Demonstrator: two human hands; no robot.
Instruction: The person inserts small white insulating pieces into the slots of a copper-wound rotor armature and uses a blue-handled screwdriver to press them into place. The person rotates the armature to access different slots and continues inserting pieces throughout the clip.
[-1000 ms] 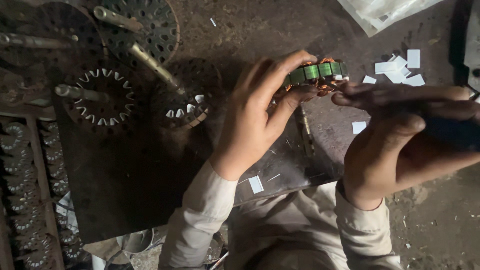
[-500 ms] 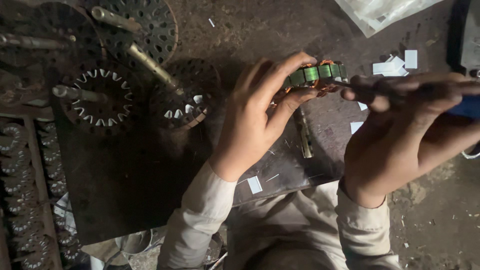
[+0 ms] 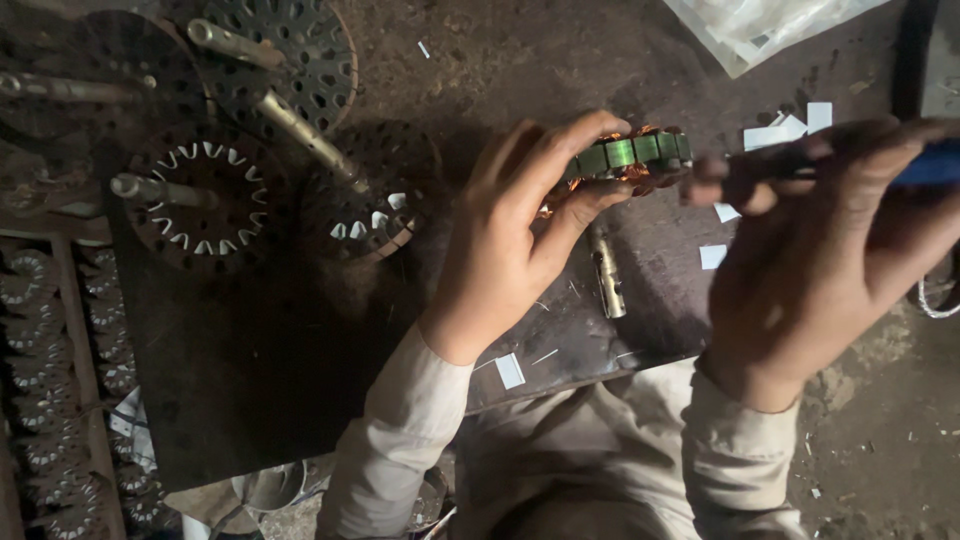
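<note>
Above the dark bench (image 3: 250,400), centre-right: green wound stator (image 3: 628,155), raised for access.
Left hand (image 3: 510,240): fingers clasped the stator's edge, steadying it.
Right hand (image 3: 830,230): clenched on a blue-handled tool (image 3: 930,165), tip apparently at the windings; blurred.
Far left: slotted stator discs (image 3: 210,200) on shafts.
Right: white paper slips (image 3: 790,130).

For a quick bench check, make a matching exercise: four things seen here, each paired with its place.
Things:
1. green-banded copper-wound stator
2. blue-handled tool
3. short metal cylinder
4. white paper slips

Places:
A. lying on the dark bench below the stator
B. in the left hand
C. scattered on the bench at upper right
D. in the right hand

Pairs: 1-B, 2-D, 3-A, 4-C
</note>
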